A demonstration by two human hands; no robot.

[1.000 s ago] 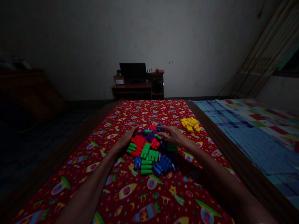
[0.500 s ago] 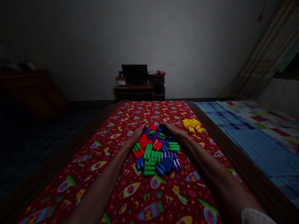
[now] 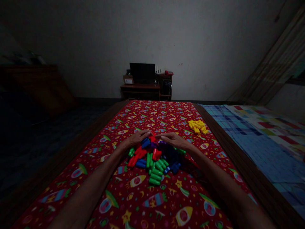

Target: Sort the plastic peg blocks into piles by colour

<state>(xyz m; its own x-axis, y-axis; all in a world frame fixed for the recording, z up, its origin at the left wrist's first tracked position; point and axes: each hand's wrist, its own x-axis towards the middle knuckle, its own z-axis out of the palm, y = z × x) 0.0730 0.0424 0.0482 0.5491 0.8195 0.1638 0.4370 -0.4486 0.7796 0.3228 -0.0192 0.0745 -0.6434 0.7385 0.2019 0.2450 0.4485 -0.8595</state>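
A loose pile of plastic building blocks lies on the red patterned cloth between my forearms. It has green blocks, red blocks, blue blocks and a few dark purple ones. My left hand reaches over the far left edge of the pile, fingers stretched inward. Opposite it, my right hand lies over the far right edge, its fingers pointing toward the left hand. Both hands are open and appear to touch the far blocks. The right hand and its shadow darken some blocks.
A separate heap of yellow blocks sits beyond my right hand near the cloth's right edge. The red cloth covers a long surface with brown borders. To the right is a blue checked cloth. A desk with a monitor stands at the wall.
Both hands have turned inward over the far side of the pile, fingertips now pointing at each other. The blocks have shifted and tumbled, some spreading left. The view has tilted slightly.
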